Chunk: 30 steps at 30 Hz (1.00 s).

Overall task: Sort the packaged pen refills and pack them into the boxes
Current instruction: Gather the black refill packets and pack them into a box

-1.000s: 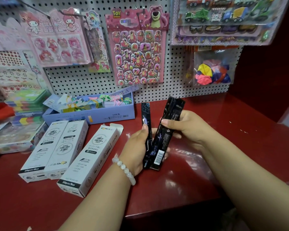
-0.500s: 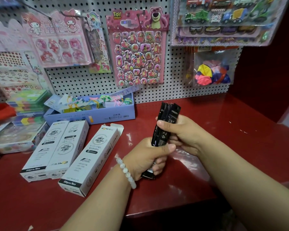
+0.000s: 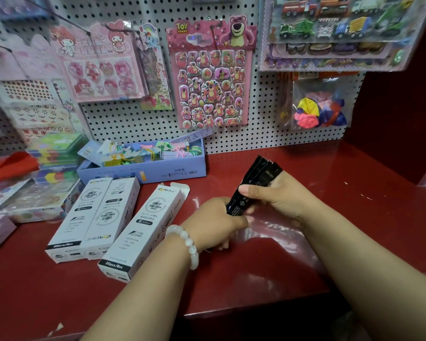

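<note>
We are at the counter of a small stationery and toy shop. A white pegboard wall (image 3: pixel 138 124) rises from the far edge of the red counter (image 3: pixel 305 254), and goods hang from its hooks in clear retail packets: pink bear sticker sheets (image 3: pixel 210 82), rabbit badge cards (image 3: pixel 101 62), truck sticker sheets (image 3: pixel 335 28) and a bag of balloons (image 3: pixel 320 112). Along the counter's far left side we see an open blue display box (image 3: pixel 143 168) of bright small items, stacked green cases (image 3: pixel 57 153) and white cartons (image 3: pixel 96 217) printed "20pcs/Box". Stock on show, not household clutter, marks this as a shop.
</note>
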Each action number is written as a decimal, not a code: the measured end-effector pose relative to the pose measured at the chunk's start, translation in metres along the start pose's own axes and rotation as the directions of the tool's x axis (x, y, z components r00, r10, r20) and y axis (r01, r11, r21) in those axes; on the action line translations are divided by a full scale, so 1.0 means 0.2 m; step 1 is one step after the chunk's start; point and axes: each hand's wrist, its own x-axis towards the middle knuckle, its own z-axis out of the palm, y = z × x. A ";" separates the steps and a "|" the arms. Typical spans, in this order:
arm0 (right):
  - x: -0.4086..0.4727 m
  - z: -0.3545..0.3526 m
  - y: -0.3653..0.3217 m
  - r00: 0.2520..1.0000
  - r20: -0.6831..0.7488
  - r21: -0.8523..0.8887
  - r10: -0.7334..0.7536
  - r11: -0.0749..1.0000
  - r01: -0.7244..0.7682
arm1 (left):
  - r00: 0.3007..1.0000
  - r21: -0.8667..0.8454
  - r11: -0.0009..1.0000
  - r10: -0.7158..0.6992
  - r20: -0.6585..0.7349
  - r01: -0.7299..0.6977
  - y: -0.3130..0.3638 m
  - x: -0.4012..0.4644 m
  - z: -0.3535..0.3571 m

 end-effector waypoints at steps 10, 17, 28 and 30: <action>0.02 -0.02 0.04 0.979 -0.190 0.033 0.066 0.998 -0.061 | 0.812 0.603 0.607 -0.128 -0.570 0.518 -0.09 0.02 -0.38; 0.02 -0.01 -0.01 0.971 -0.237 0.070 0.024 0.998 -0.008 | 0.890 0.652 0.631 -0.145 -0.433 0.420 -0.07 0.03 -0.41; -0.03 -0.08 -0.24 0.890 -0.446 0.514 -0.096 0.786 0.342 | 0.733 0.638 0.761 0.500 -0.462 -0.117 0.16 -0.20 -0.25; -0.05 -0.07 -0.27 0.869 -0.479 0.489 -0.124 0.784 0.382 | 0.702 0.628 0.750 0.561 -0.439 -0.207 0.16 -0.22 -0.22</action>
